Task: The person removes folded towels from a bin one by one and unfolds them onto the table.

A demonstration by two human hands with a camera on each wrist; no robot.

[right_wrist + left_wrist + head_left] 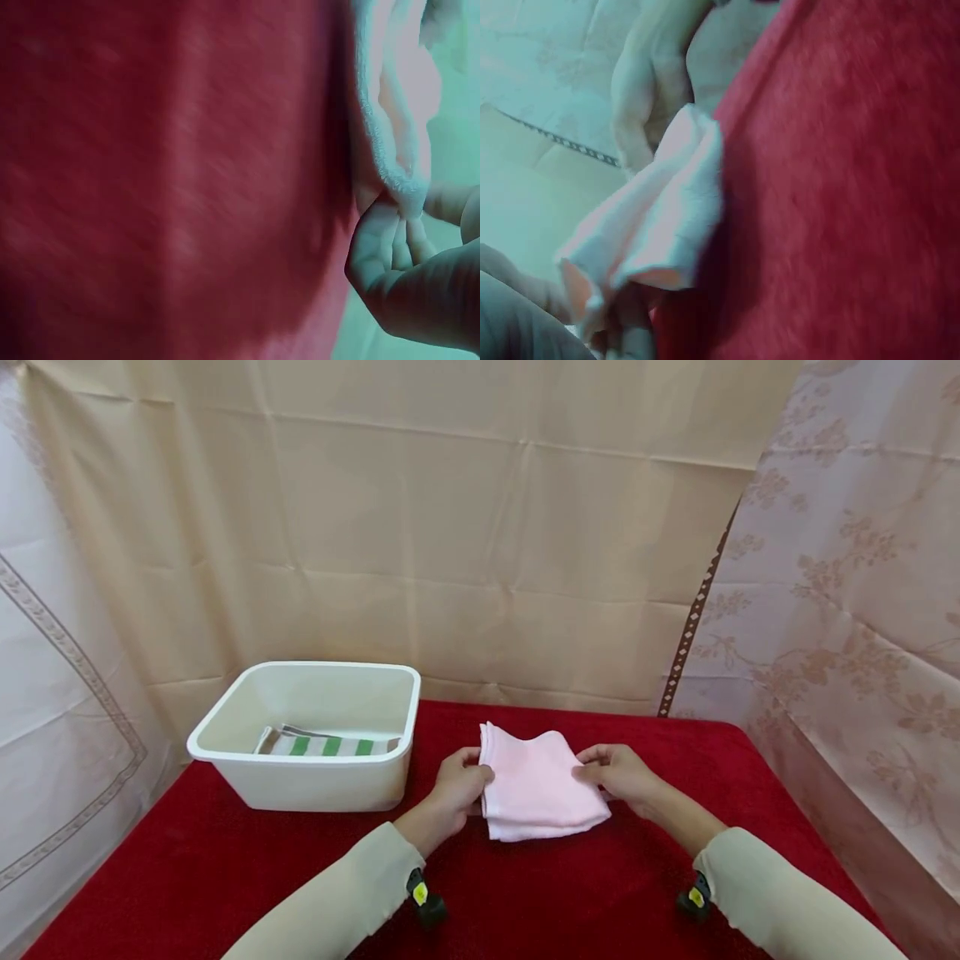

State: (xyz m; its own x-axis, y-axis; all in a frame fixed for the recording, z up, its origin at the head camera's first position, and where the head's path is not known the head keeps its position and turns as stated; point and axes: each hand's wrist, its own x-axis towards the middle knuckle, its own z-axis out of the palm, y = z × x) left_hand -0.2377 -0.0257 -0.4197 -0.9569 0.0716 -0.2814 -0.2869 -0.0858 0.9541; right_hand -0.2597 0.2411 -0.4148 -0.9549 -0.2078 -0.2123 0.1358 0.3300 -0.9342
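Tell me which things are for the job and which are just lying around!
Seem part of the job:
pink cloth, folded, held between two hands
left hand, pinching one side
right hand, pinching the other

Seem just around, untouched:
white tub
striped cloth, inside the tub
beige curtain, behind the table

Left forearm [423,825], right forearm [686,822] reaching forward, angled inward; left fingers [484,772], right fingers [587,770] pinching.
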